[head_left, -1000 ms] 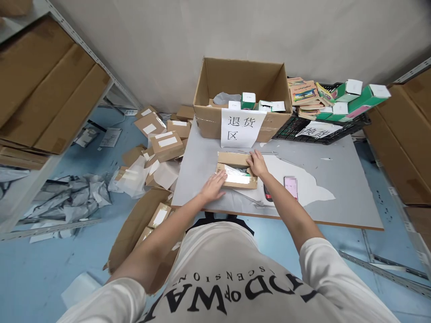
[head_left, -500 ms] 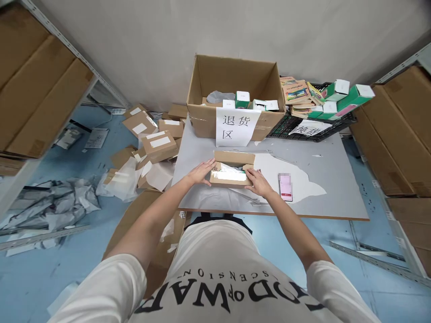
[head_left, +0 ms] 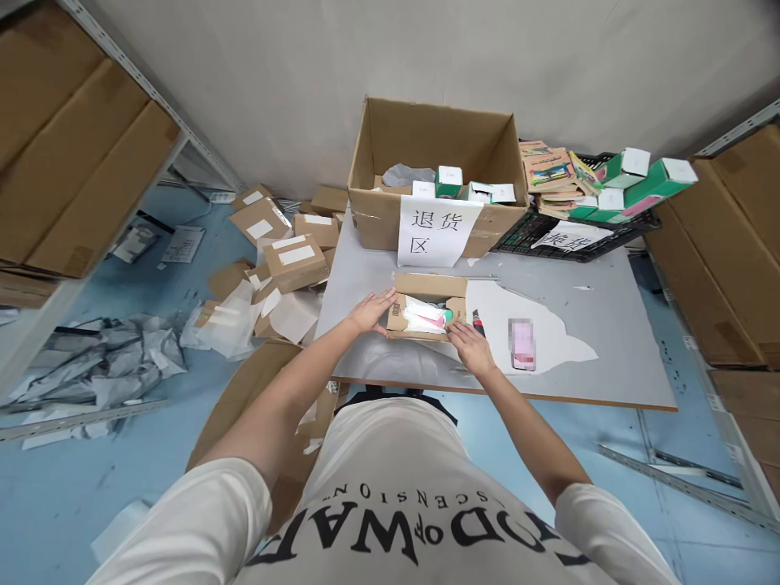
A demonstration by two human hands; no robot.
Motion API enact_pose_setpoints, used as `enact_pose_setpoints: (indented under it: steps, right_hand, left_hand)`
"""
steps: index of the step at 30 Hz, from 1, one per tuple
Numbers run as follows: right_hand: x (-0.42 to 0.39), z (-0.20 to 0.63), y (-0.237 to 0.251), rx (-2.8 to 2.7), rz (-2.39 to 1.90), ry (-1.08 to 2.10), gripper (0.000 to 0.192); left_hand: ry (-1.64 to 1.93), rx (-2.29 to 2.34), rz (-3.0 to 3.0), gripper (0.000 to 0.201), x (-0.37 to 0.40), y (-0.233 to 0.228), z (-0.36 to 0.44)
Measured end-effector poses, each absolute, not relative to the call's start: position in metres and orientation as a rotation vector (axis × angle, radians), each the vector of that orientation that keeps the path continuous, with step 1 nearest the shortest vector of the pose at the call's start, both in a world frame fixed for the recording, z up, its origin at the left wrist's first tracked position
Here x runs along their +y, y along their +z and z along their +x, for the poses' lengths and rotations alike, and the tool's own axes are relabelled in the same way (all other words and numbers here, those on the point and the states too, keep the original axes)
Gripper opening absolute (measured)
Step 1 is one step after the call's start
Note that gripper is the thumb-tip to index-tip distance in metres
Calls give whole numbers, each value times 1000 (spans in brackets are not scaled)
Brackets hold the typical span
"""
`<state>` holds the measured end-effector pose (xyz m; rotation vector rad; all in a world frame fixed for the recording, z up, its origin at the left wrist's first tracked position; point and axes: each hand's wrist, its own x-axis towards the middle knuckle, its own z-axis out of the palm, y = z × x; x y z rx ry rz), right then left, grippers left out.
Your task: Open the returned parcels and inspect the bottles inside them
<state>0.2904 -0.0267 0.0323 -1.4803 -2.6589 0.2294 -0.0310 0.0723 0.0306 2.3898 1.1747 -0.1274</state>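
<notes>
A small cardboard box (head_left: 426,283) lies open on the table, its back flap raised. Inside it are white plastic wrapping and a pink-and-white tube (head_left: 434,320) with a green cap. My left hand (head_left: 371,313) rests against the box's left end, its fingers stretched and thumb apart. At the front right corner, my right hand (head_left: 470,345) has its fingers bent over the box's edge. Just behind those fingers lies a red-and-black box cutter (head_left: 478,323). A phone (head_left: 522,344) with a pink screen lies farther right on torn white paper (head_left: 557,345).
At the table's back stand a large carton (head_left: 378,215) with a paper sign and a black crate (head_left: 517,236) holding booklets and green-white boxes. Opened cartons (head_left: 296,262) and wrapping pile up left of the grey table (head_left: 615,325). Shelves with big cartons (head_left: 712,244) flank both sides.
The small box's front flap no longer covers its contents, and the tube inside now shows. My right hand has shifted to the front corner, uncovering the box cutter. The view has turned slightly.
</notes>
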Motion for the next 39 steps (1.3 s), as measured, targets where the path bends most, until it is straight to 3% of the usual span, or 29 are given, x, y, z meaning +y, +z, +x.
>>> enact_pose_setpoints:
  steps: [5,10,15,21,24,31,39]
  right_hand:
    - [-72,285,3,-2650,-1560,207,66]
    - [-84,266,-12,-2569,-1744,186,70]
    - [-86,262,0,-2554,-1767,200,61]
    - [-64,267,30,-2157,-1854,378,37]
    - [-36,266,44,-1998,-1983,404,33]
    - [0,244,61,-2090,-2322,506,83]
    - [2,234,60,-2104,-2437,588,78]
  left_hand:
    - [-114,1181,2366,109,67,32,-30]
    - [-144,1160,2363,108,66,34,-29]
    - [-213,1144,2355,107,64,45,-28]
    - [-104,1475,2180,83,42,51,-3]
    - [-20,1649,2047,94,31,48,18]
    - [34,1871,1821,121,25,50,51]
    - [34,1909,1709,112,28,51,61]
